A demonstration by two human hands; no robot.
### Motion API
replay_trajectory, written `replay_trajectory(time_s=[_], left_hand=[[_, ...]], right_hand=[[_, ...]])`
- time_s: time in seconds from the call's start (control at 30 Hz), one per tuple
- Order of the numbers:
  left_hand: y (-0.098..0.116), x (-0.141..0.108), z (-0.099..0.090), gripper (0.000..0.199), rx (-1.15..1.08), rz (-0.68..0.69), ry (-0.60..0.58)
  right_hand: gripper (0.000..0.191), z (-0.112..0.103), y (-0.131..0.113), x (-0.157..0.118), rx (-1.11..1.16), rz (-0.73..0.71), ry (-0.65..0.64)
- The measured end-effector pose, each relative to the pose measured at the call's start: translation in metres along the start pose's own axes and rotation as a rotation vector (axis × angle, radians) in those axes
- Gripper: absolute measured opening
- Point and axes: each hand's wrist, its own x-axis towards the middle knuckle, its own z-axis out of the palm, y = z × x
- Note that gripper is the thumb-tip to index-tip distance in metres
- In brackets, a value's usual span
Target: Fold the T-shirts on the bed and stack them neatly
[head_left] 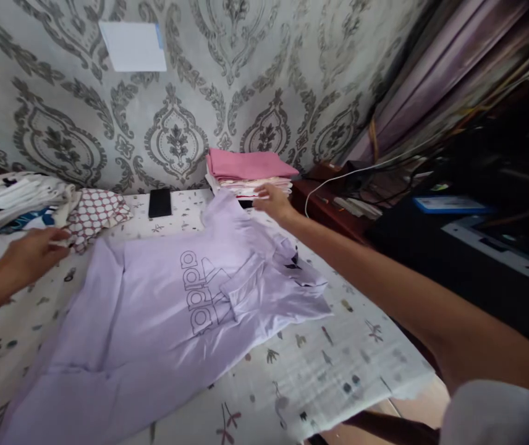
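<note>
A lilac T-shirt with an outlined "adidas" print lies spread on the table, its collar end to the right and that part rumpled. My right hand hovers above the shirt's far sleeve, in front of a stack of folded clothes topped with a pink piece. Its fingers are apart with nothing in them. At the left, my left hand is beside a loose heap of clothes, near a white cloth with a reddish pattern. Its fingers are stretched out and it holds nothing visible.
A black phone lies near the wall on the patterned tablecloth. White paper hangs on the wallpaper. To the right are a dark red piece of furniture, a white cable and a mauve curtain.
</note>
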Motion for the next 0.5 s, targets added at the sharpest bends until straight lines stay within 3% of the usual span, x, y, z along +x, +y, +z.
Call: replay_trajectory(time_s=[0.1,0.13,0.27,0.33,0.4,0.5], left_hand=[[-0.005,-0.024,0.026,0.051,-0.044,0.077,-0.031],[-0.003,-0.035,0.034,0.053,-0.043,0.108,-0.032],[0.014,-0.078,0.057,0.053,-0.017,0.328,0.063],[0.024,-0.096,0.063,0.049,-0.01,0.474,0.075],[0.032,-0.112,0.066,0.044,0.018,0.586,-0.005],[0.037,-0.13,0.061,0.041,0.089,0.618,-0.16]], right_hand=[[0.008,0.0,0.027,-0.049,-0.095,-0.081,-0.156],[0.005,-0.003,0.036,-0.067,-0.181,-0.174,-0.252],[0.031,-0.019,0.056,-0.125,-0.437,-0.442,-0.497],[0.04,-0.023,0.057,-0.141,-0.535,-0.427,-0.523],[0.045,-0.022,0.053,-0.15,-0.574,-0.354,-0.514],[0.043,-0.018,0.044,-0.156,-0.518,-0.236,-0.49]])
